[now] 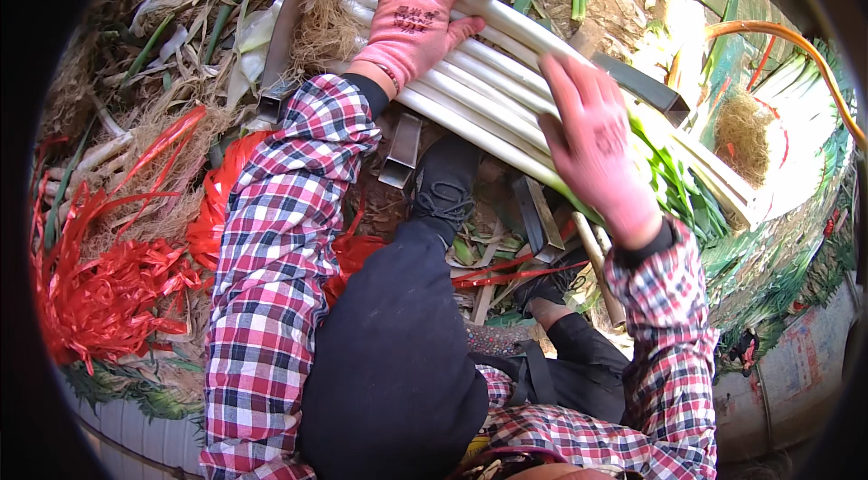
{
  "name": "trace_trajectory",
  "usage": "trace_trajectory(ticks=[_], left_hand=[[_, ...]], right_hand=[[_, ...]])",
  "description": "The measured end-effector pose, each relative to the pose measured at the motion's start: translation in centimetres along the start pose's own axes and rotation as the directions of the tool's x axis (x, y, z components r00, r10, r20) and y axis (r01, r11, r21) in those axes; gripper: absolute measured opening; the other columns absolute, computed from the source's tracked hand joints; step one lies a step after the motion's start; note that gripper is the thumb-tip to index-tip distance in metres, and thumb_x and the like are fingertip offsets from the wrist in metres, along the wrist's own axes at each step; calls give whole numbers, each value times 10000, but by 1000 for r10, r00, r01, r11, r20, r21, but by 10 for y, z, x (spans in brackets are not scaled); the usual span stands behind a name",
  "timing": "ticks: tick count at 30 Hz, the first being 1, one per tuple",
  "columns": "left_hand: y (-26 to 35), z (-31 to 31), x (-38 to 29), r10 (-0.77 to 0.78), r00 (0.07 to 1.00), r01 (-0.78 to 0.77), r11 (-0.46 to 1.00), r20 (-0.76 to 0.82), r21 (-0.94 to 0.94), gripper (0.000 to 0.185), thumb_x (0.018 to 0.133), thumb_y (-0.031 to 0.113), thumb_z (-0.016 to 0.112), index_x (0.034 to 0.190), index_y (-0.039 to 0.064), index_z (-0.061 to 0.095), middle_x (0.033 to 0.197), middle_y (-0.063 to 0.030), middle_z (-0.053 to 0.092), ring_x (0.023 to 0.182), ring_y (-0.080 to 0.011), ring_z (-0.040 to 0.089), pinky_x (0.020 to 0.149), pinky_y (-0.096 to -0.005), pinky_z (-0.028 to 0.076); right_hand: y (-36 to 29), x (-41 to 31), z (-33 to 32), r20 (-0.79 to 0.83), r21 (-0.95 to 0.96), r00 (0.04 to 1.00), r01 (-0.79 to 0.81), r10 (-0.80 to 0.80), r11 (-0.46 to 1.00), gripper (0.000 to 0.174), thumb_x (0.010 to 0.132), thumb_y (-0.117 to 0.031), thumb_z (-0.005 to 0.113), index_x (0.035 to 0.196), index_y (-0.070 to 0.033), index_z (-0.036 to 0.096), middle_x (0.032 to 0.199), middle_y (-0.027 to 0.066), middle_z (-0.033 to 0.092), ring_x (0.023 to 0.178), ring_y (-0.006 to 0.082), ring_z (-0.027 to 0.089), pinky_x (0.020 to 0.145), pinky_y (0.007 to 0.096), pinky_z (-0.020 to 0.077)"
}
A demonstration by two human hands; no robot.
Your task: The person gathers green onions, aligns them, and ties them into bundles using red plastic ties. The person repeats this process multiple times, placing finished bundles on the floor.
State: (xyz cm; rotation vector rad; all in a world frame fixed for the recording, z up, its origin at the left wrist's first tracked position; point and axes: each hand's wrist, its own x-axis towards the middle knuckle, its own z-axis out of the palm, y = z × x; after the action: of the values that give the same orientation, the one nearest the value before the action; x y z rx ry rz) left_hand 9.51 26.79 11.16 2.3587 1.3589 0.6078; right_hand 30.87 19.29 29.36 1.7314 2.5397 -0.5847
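Observation:
A row of long white-stalked leeks or large green onions [475,76] lies side by side across a low metal frame [400,158]. Their shaggy roots [329,15] gather at the left end, against an upright metal bar. My left hand [417,19], in a pink glove, rests flat on the stalks near the roots, fingers spread. Over the right part of the row, my right hand [590,134], also gloved in pink, is held palm down with its thumb apart. Whether it presses on the stalks cannot be told. Green leaves [671,182] show beyond its wrist.
Red plastic tying strips [122,290] are heaped at left. Dry leaves and roots [169,19] litter the ground. A tied bundle with a round root end [742,134] lies at right, beneath a curved orange-brown rod [793,32]. My shoe [444,185] is under the frame.

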Motion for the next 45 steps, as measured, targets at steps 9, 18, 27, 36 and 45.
trace_trajectory(ticks=[9,18,27,36,45], left_hand=[[1,-13,0,5,1000,-4,1000,17,-29,880,896,526,635,1545,12,336,1595,-192,338,1512,-386,251,1252,-528,125],[4,-13,0,7,999,-7,1000,48,6,842,896,481,647,1534,11,361,1598,-198,334,1520,-385,233,1252,-520,137],[10,-19,5,17,993,-18,1000,116,3,852,867,432,686,1524,-6,367,1575,-216,355,1505,-402,258,1254,-522,130],[26,0,-6,-56,996,55,998,67,19,848,883,379,658,1516,-74,322,1603,-249,294,1522,-426,213,1258,-537,117],[23,-1,-2,-29,999,28,999,28,19,751,889,338,668,1460,-64,394,1580,-246,328,1508,-432,236,1251,-545,147]], right_hand=[[52,61,65,244,193,897,-419,370,888,382,933,-368,655,1153,-55,648,1130,190,680,1084,373,645,913,467,505],[61,68,86,-276,64,955,-99,113,993,389,893,-364,674,1250,-209,688,1226,70,664,1132,294,600,957,443,480],[71,70,90,-124,-33,992,24,-28,999,455,952,-408,611,1294,-109,640,1268,131,641,1198,333,576,1051,468,408],[77,74,89,-237,-70,970,27,-43,997,487,928,-354,661,1332,-87,609,1260,153,642,1178,351,580,1029,469,427],[28,51,99,-390,25,920,-32,39,999,614,820,-269,734,1365,-49,558,1351,164,555,1266,375,505,1108,510,352]])
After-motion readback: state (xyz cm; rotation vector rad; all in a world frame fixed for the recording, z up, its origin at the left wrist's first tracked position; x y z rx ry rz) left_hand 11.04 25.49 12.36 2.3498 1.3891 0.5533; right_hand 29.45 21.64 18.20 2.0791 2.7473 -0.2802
